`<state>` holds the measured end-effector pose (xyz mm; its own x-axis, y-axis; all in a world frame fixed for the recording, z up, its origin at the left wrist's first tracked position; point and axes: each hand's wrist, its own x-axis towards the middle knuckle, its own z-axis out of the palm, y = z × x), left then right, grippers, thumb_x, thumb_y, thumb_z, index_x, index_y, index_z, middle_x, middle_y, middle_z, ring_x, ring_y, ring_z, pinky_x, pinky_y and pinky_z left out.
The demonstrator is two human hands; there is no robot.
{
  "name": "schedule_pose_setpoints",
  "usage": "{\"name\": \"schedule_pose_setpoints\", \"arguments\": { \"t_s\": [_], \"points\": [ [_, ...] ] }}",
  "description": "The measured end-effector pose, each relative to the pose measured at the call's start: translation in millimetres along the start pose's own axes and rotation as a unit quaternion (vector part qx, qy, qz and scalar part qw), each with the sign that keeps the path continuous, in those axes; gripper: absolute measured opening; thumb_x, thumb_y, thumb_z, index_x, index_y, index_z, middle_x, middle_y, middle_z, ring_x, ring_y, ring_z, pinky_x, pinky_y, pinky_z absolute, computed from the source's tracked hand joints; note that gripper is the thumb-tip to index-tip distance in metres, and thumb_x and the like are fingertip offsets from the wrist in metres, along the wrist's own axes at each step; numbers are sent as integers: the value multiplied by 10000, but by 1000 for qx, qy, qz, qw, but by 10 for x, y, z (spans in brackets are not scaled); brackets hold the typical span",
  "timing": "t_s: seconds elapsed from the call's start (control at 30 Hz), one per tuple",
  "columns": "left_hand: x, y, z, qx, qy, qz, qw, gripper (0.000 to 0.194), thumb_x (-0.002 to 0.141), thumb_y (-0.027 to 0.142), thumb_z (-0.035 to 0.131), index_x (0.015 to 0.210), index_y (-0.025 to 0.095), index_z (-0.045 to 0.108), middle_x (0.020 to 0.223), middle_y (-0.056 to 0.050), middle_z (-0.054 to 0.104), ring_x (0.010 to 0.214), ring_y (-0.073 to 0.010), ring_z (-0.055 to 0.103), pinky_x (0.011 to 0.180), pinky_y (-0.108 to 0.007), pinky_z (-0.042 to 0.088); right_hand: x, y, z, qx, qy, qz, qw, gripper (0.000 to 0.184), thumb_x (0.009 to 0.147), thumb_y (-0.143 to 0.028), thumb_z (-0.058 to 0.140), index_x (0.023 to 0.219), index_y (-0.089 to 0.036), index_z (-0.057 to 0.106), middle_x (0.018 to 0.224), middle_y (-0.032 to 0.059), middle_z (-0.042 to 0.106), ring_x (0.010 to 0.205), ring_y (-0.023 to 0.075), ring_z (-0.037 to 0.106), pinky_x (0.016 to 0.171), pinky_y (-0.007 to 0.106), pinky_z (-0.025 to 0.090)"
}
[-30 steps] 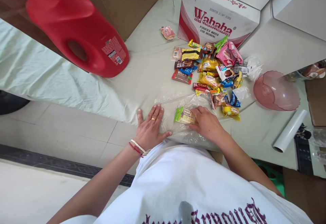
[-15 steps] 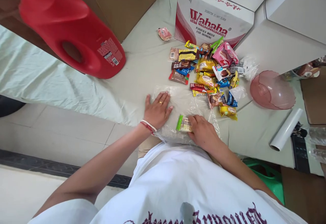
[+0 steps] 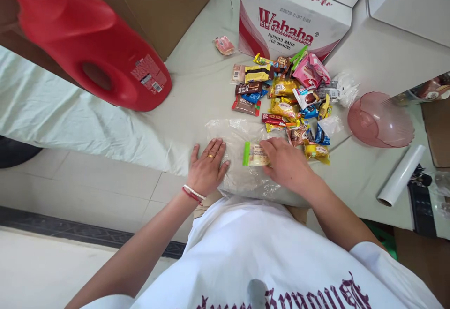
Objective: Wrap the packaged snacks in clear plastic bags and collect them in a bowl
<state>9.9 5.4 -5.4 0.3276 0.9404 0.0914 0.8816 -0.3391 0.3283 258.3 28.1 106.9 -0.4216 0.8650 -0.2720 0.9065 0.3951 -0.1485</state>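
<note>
A thin clear plastic bag (image 3: 242, 182) lies flat on the table at my front edge. My left hand (image 3: 208, 166) rests on its left side, fingers stretched out and palm down. Over the bag's right part, my right hand (image 3: 288, 164) pinches a small wrapped snack (image 3: 256, 154) with a green end and a cream-coloured printed body. The snack's right end is hidden under my fingers. Just beyond the bag is a loose pile of wrapped snacks (image 3: 284, 108) in yellow, brown, blue, red and pink packets.
A white Wahaha carton (image 3: 295, 27) stands behind the pile. One pink packet (image 3: 224, 45) lies apart. To the right are a pink clear bowl (image 3: 381, 121) and a white roll (image 3: 401, 175). A large red jug (image 3: 105, 56) stands left, before a brown cardboard box (image 3: 147, 9).
My right hand has moved up and slightly right with the snack, away from my body. My left hand has slid a little left and down along the bag.
</note>
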Motion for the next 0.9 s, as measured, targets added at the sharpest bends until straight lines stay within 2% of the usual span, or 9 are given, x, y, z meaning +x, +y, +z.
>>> {"name": "schedule_pose_setpoints", "arguments": {
  "t_s": [0.13,0.23,0.37,0.43,0.5,0.6,0.7,0.77,0.9],
  "points": [
    [3,-38,12,-9,-1,-13,1000,587,1033,402,363,1574,177,382,1621,-158,406,1521,-312,366,1258,-616,133,224,-191,137,-33,-39,-71,996,330,911,-170,585,1241,-166,568,1198,148,631,1114,307,551,866,380,478],
    [-85,-69,-63,-24,41,2,999,573,1013,337,407,1560,166,395,1614,-172,416,1531,-316,347,1262,-609,184,296,-219,223,-48,-52,-86,994,311,923,-131,542,1231,-152,572,1173,154,632,1093,310,556,839,386,484],
    [-356,-104,-164,-86,89,143,982,584,915,151,477,1488,261,465,1539,-103,540,1517,-267,383,1256,-556,311,304,-164,225,-44,-55,-100,992,329,914,-101,525,1235,-148,579,1182,157,629,1104,312,555,870,396,482],
    [-487,-119,-158,-112,77,219,966,565,862,89,497,1397,266,533,1511,-94,569,1505,-261,405,1232,-538,374,301,-139,216,-38,-56,-102,992,351,906,-90,521,1247,-149,579,1188,153,628,1113,306,556,889,390,481],
    [-579,-143,-104,-107,36,255,960,514,835,63,511,1322,215,578,1528,-139,542,1504,-278,405,1233,-544,372,303,-123,216,-31,-56,-104,993,367,896,-88,534,1254,-152,580,1191,148,627,1121,302,557,907,382,479],
    [-639,-204,26,-73,-20,260,963,486,856,65,536,1322,187,595,1567,-168,487,1512,-283,391,1256,-538,325,316,-122,228,-24,-60,-106,992,390,877,-89,562,1262,-152,581,1199,150,626,1131,302,558,938,388,478],
    [-648,-252,138,-53,-10,250,967,491,902,68,557,1350,265,599,1573,-123,488,1501,-249,412,1255,-498,327,331,-113,250,-14,-65,-99,993,412,879,-87,562,1286,-147,582,1208,157,630,1152,307,559,966,407,481],
    [-644,-249,175,-50,11,243,969,459,920,67,559,1315,290,624,1553,-113,515,1489,-240,431,1242,-491,346,304,-63,265,9,-61,-102,993,479,876,-97,584,1353,-140,553,1305,169,602,1211,314,546,1010,431,475],
    [-636,-174,160,-76,36,235,968,273,941,129,571,1156,251,687,1435,-112,632,1471,-258,458,1223,-517,363,1,182,312,120,-4,-137,983,680,928,-223,626,1554,-198,362,1623,181,331,1463,315,376,1142,509,407]
  ]
}}
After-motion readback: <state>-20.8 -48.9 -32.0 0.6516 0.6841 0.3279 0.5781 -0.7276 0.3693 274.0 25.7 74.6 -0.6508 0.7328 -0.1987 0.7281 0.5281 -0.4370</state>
